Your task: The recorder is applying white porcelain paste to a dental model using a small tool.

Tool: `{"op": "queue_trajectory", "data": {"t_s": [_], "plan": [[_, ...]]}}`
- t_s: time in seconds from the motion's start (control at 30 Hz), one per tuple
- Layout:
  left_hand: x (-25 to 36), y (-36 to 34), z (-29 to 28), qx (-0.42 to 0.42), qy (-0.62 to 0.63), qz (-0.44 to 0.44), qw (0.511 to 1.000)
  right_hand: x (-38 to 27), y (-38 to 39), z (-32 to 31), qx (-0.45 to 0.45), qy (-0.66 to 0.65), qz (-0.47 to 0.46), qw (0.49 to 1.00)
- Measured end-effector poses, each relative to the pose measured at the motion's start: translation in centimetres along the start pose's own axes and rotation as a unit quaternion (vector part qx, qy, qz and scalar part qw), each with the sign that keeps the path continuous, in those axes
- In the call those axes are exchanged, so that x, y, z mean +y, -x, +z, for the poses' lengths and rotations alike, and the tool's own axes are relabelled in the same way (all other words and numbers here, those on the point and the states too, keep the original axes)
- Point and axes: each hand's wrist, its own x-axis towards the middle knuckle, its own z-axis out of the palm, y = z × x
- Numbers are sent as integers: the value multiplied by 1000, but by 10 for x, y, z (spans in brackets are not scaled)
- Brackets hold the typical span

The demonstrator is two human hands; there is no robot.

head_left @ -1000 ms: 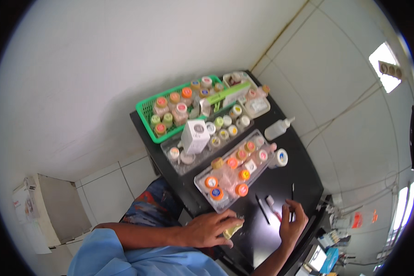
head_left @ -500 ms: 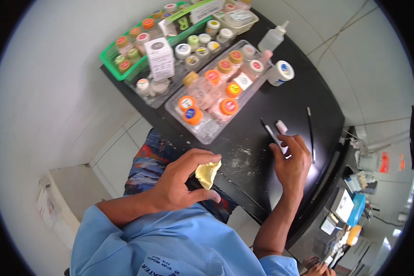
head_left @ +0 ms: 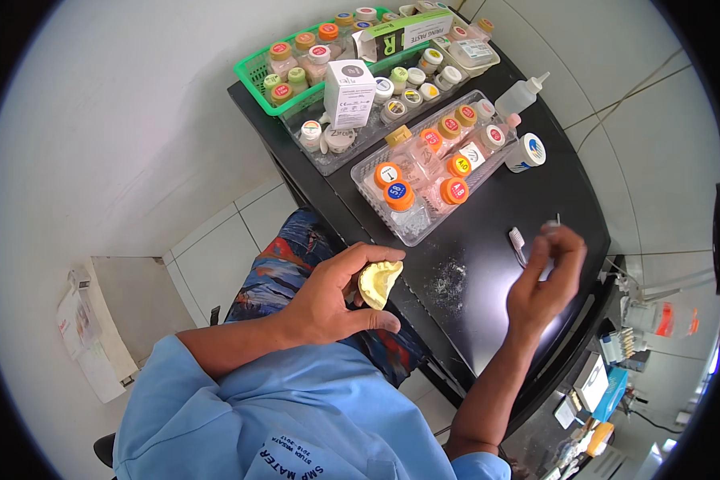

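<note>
My left hand holds a pale yellow plaster dental cast near the table's left edge. The thumb and forefinger curve round it, with the arch facing up. Over the right part of the table, my right hand is closed, its fingers curled against the thumb. A small greyish bit shows at its fingertips, but what it holds is hidden. Just left of that hand lies a toothbrush, bristle head showing and handle running under the hand. Past the fingers, the thin tip of a brush peeks out.
A clear tray of orange-capped powder jars stands on the black table, dusted with white powder. Behind it are a green basket of jars and a white box. A squeeze bottle and white tub stand at the far right.
The view has shifted. My right hand has moved right, over the thin brush. The white, dark-tipped tool at its fingers no longer shows on the table. The dental cast has turned slightly in my left hand.
</note>
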Motion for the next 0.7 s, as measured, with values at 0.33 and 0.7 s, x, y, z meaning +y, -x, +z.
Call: {"op": "queue_trajectory", "data": {"t_s": [0.33, 0.7], "plan": [[-5, -3, -4, -9, -137, 85, 987, -58, -42, 2, -206, -127, -297, 923], [1, -11, 2, -29, -161, 64, 984, -20, 28, -10, -407, -123, -215, 879]]}}
